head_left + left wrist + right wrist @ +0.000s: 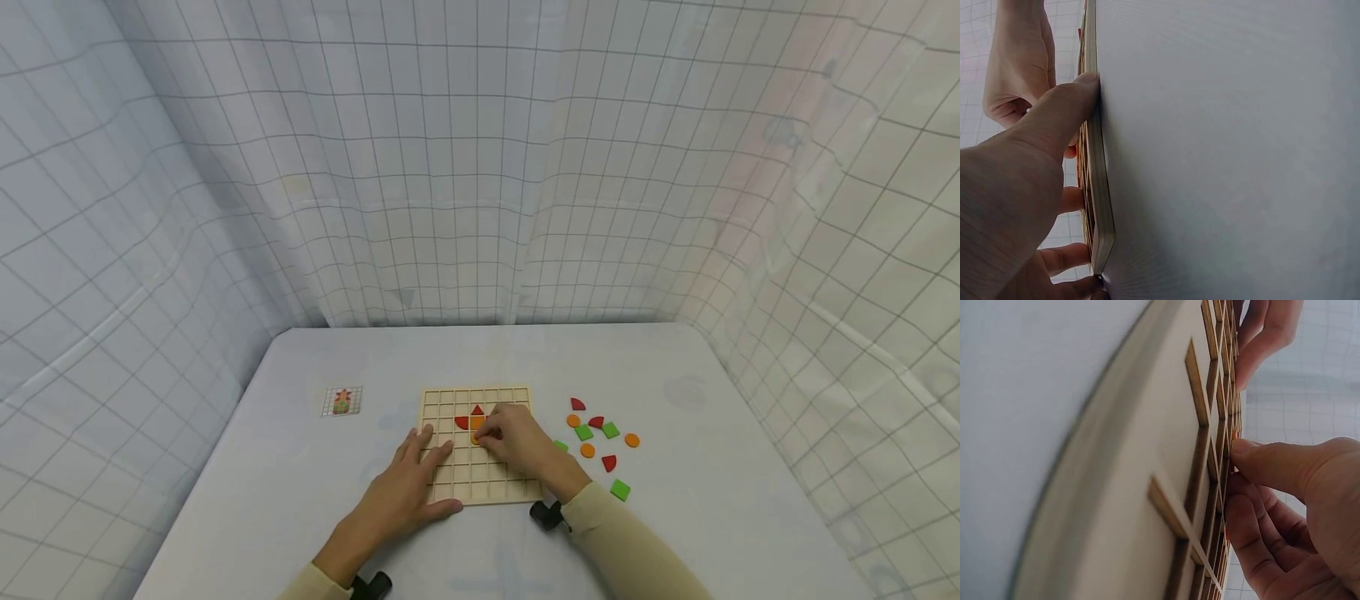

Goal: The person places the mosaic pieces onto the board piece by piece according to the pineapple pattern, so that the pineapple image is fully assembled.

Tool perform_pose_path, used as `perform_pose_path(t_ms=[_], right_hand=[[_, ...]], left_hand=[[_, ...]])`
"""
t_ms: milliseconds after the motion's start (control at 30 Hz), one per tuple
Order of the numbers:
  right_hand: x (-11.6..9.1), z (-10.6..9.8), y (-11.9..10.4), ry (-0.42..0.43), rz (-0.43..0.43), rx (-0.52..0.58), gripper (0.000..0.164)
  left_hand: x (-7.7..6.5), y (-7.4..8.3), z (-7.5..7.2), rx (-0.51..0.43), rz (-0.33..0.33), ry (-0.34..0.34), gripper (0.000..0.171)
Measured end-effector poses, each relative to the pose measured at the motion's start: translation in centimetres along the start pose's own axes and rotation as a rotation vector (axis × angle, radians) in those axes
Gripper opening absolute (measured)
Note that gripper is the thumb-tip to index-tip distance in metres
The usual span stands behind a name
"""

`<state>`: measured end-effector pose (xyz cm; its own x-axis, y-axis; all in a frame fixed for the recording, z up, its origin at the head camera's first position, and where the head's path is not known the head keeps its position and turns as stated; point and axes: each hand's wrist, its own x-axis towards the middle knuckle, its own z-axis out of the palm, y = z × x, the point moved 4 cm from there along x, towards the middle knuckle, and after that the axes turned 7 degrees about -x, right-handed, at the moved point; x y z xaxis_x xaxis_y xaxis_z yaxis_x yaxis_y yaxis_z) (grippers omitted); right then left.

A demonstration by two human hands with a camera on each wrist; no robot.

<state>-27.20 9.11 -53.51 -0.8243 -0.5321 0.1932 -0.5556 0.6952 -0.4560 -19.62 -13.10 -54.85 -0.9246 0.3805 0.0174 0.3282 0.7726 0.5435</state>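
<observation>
A pale wooden grid board (480,492) lies on the table with raised ridges between its square cells. My left hand (405,490) is spread over its near left corner, with the thumb (1072,100) along the front edge and the fingertips on the left side. Over the middle of the board, my right hand (517,439) pinches an orange round piece (475,439) low at a cell, partly hidden by the fingers. Just beyond it sit an orange square piece (477,422), a red quarter-circle piece (462,422) and a red triangle piece (477,410).
Right of the board lie loose red quarter-circles (577,404), orange discs (632,440) and green squares (620,489). A small pattern card (342,401) with a gridded picture lies to the left. White checked curtains (450,167) enclose the white table (300,467).
</observation>
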Motion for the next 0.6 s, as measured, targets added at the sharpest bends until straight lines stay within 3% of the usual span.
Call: perform_pose_path(t_ms=[367,600], right_hand=[[-0.28,-0.10,-0.02,0.001,-0.013,0.008,0.010],[-0.77,-0.56,0.24,0.004,0.033,0.001,0.009]], left_hand=[[0.04,-0.08,0.20,0.000,-0.019,-0.009,0.099],[-0.10,0.00,0.05,0.002,-0.014,-0.007,0.101]])
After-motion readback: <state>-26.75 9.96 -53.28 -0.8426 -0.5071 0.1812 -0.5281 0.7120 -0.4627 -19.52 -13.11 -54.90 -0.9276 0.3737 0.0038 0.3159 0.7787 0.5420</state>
